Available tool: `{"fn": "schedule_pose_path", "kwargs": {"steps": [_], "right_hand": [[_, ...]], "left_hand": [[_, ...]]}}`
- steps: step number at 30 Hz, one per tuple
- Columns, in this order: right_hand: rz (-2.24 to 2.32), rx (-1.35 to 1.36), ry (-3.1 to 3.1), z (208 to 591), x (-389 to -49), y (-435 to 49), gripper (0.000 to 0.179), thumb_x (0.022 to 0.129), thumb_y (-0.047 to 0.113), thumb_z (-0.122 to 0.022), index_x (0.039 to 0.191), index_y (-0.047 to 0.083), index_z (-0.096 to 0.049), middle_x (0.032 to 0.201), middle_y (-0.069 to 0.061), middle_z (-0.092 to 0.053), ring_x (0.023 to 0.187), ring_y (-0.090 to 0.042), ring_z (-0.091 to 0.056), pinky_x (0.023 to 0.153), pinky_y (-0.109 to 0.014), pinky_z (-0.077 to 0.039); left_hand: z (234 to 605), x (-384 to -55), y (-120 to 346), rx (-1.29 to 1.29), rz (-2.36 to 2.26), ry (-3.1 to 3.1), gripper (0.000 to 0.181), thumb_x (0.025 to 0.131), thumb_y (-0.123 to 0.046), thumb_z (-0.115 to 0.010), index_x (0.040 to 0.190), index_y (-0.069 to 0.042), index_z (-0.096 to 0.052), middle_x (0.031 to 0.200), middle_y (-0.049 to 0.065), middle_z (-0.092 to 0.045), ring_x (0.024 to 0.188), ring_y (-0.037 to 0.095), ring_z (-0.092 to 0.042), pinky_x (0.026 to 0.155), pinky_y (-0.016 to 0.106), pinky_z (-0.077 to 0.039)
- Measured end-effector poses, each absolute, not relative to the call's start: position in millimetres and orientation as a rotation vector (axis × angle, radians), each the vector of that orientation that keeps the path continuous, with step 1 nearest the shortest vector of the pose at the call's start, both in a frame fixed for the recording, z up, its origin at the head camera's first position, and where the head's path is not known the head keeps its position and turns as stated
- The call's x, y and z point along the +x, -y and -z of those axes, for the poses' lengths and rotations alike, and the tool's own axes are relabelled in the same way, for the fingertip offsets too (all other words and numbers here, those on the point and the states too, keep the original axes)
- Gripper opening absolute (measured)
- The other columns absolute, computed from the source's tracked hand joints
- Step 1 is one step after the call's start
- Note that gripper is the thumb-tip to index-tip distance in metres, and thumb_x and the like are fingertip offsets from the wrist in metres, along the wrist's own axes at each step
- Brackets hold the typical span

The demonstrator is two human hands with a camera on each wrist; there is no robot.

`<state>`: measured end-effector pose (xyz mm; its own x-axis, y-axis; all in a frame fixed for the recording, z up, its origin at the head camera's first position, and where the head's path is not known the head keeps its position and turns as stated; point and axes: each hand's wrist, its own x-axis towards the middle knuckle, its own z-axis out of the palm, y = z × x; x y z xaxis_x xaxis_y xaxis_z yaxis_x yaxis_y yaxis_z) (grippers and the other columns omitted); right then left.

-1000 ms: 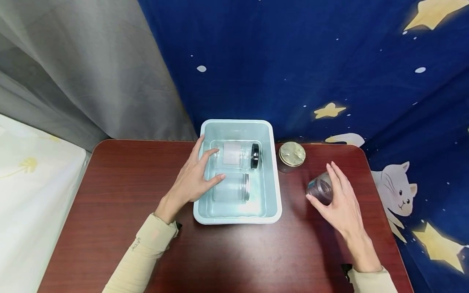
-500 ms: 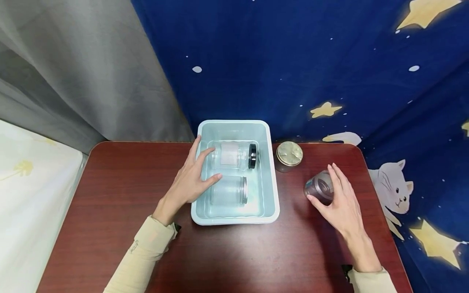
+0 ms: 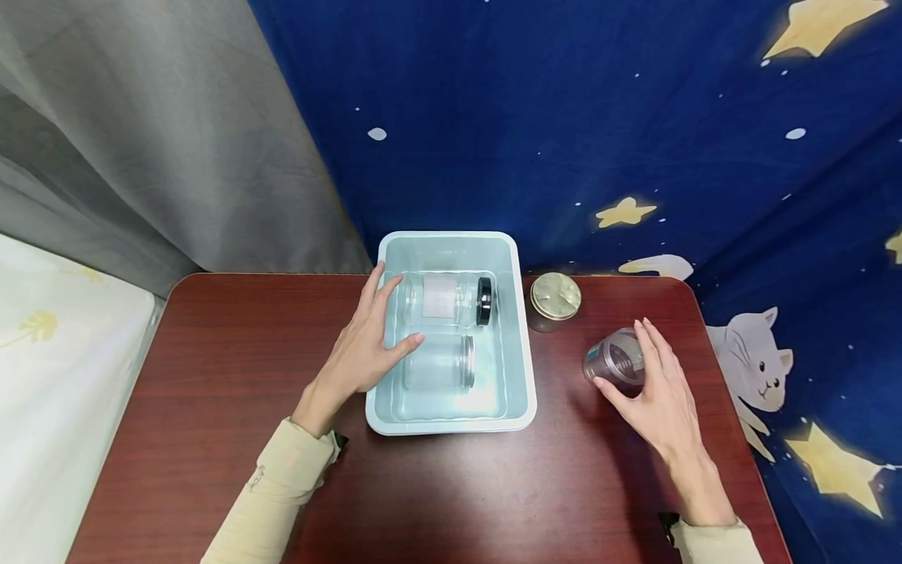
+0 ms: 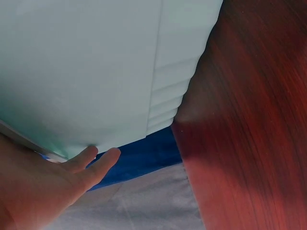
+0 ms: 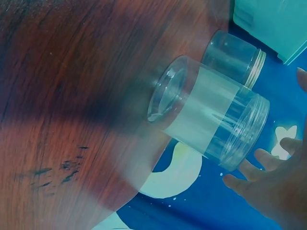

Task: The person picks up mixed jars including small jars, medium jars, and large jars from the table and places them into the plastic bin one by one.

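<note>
In the head view my left hand [image 3: 359,341] reaches over the left rim of the pale blue plastic bin [image 3: 451,430], fingers spread and thumb above the inside. Its fingertips show by the bin's end in the left wrist view. Two clear jars lie on their sides in the bin: one with a black lid [image 3: 484,301] and white label, one with a silver lid [image 3: 468,362]. My right hand [image 3: 662,392] is spread around the mouth of a clear lidless jar [image 5: 204,108] with a pale label, standing upright on the table. Its fingertips are right at the rim, the thumb apart from it.
A jar with a gold lid [image 3: 556,297] stands between the bin and the lidless jar, near the back edge of the brown wooden table [image 3: 232,376]. A blue star-print curtain [image 3: 493,117] and a grey curtain [image 3: 162,133] hang behind the table.
The head view has shifted slightly. My right hand has eased a little to the right of the lidless jar, showing more of its mouth. My left hand stays at the bin's left rim.
</note>
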<state>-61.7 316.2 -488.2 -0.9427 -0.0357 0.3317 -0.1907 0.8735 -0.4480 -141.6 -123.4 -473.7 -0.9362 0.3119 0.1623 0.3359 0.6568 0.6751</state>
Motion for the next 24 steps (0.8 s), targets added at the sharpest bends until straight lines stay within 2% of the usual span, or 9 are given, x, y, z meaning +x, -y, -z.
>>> {"fn": "schedule_pose_path", "kwargs": {"steps": [12,19,24], "right_hand": [[-0.696,0.135,2.716,495,-58,-322,0.104,0.068,0.033,-0.088,0.156,0.018,-0.035,0.156,-0.011,-0.037,0.136,-0.04,-0.04,0.111,-0.048,-0.031],[-0.697,0.107,2.72,497,-59,-325,0.104,0.068,0.034,-0.088,0.156,0.018,-0.035,0.157,-0.012,-0.036,0.135,-0.043,-0.04,0.11,-0.052,-0.031],[-0.711,0.073,2.739,499,-58,-326,0.101,0.071,0.033,-0.087,0.156,0.017,-0.035,0.157,-0.011,-0.034,0.135,-0.042,-0.04,0.106,-0.056,-0.034]], "left_hand": [[475,-142,123,-0.553,1.21,2.815,0.09,0.091,-0.049,-0.067,0.16,-0.021,-0.015,0.166,-0.002,0.004,0.146,0.029,-0.028,0.081,0.053,-0.049],[475,-144,123,-0.553,1.21,2.803,0.09,0.091,-0.044,-0.069,0.16,-0.019,-0.016,0.167,-0.002,0.003,0.146,0.028,-0.026,0.082,0.055,-0.049],[475,-142,123,-0.531,1.218,2.816,0.088,0.092,-0.049,-0.066,0.16,-0.024,-0.015,0.166,-0.004,0.004,0.147,0.027,-0.025,0.084,0.055,-0.048]]}}
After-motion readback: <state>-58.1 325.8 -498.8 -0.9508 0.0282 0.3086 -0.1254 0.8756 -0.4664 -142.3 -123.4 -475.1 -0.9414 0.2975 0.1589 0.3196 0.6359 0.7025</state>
